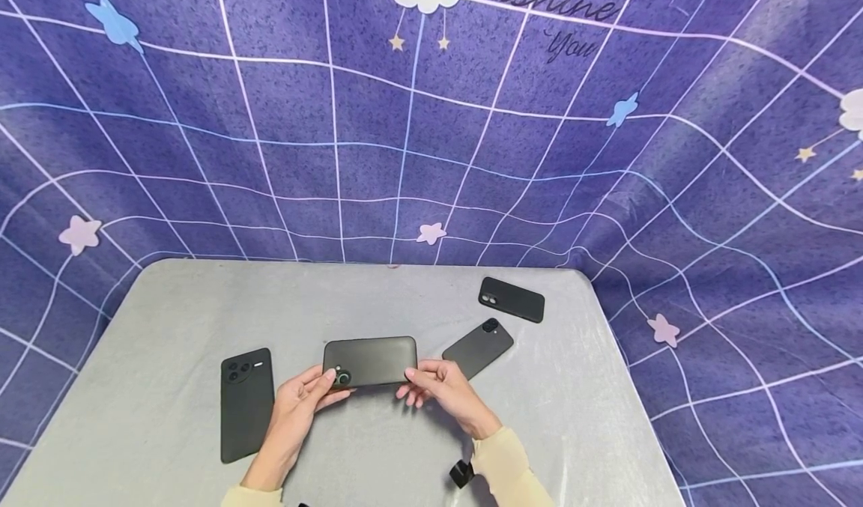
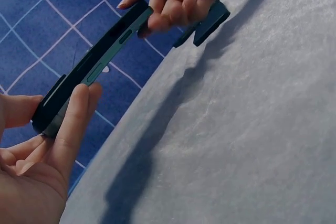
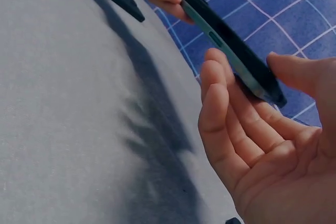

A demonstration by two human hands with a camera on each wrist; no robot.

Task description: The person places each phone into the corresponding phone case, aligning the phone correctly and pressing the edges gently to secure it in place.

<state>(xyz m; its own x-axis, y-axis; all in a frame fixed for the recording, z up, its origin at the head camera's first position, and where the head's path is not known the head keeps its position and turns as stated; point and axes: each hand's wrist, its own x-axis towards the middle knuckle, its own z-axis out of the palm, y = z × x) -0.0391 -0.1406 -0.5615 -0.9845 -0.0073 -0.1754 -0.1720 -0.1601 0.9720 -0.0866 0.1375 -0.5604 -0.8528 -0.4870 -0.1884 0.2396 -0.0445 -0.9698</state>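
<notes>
Above the table, both hands hold a dark phone [image 1: 374, 361] crosswise by its short ends, its back up. A dark cover appears to lie over that back; a teal side edge with buttons shows in both wrist views. My left hand [image 1: 297, 406] pinches the left end, thumb beside the green-ringed camera lens. At the other end, my right hand [image 1: 445, 391] pinches a corner between thumb and fingers; in the right wrist view the fingers [image 3: 214, 100] curve beneath the phone. The screen side is hidden in the head view.
Left of the hands lies a black phone or case [image 1: 244, 413] with a round camera area. On the right are another dark phone [image 1: 477, 350] and, behind it, a black phone case [image 1: 519, 301]. Grey cloth covers the table [image 1: 566, 417]; a purple star-patterned curtain [image 1: 377, 155] hangs behind.
</notes>
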